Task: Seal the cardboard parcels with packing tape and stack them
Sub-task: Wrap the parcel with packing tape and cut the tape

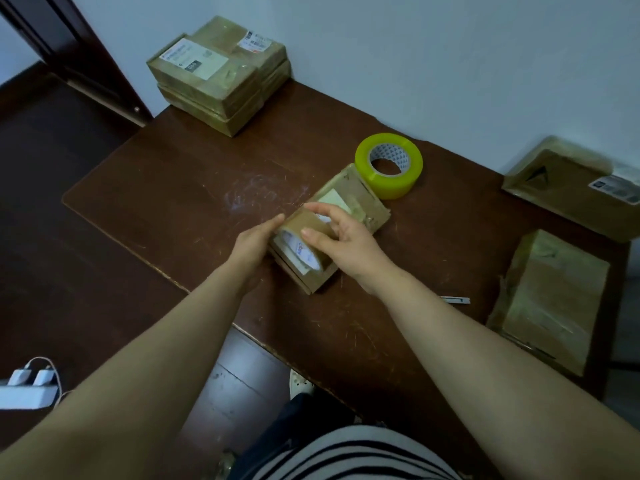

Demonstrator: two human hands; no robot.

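Just beside the yellow tape roll [389, 166], the cardboard parcel [365, 202] is braced by the flat left hand [252, 245]. The brown tape roll [294, 225] is held in the grip of the right hand [346, 245]. Parcel slippage could skew the tape.

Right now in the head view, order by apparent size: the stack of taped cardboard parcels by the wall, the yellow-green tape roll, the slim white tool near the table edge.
1. stack of taped cardboard parcels
2. yellow-green tape roll
3. slim white tool, only partly visible, so its full size is unsure
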